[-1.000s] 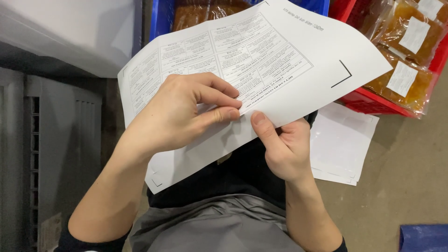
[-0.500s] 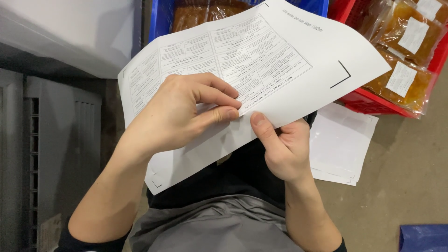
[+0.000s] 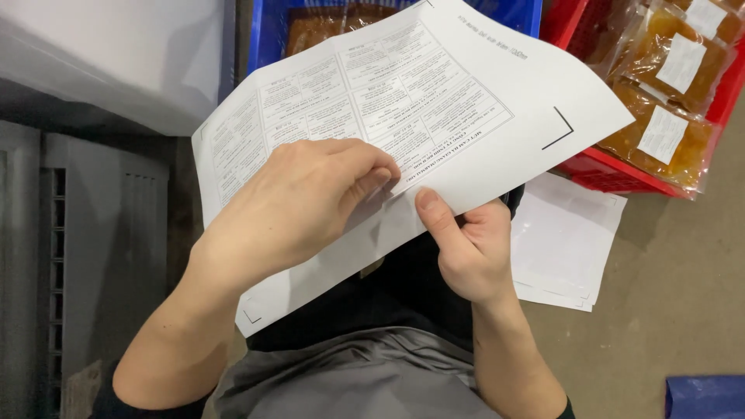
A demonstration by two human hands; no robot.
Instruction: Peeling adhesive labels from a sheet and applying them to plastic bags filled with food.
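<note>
Little has changed from a second ago: the left hand [image 3: 299, 206] still pinches a label at the printed label sheet [image 3: 403, 116], fingers closed on it, while the right hand [image 3: 466, 248] grips the sheet's lower edge. Peeling appears barely begun. Sheet held above the blue crate [image 3: 512, 12].

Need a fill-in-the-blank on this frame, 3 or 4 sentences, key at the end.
1. The left hand and right hand both grip a white ____ of printed labels.
2. The packets of brown sauce lie in a ____ crate.
3. The crate behind the sheet's top edge is ____.
4. The loose white sheets lie on the ____.

Missing words: sheet; red; blue; floor
</note>
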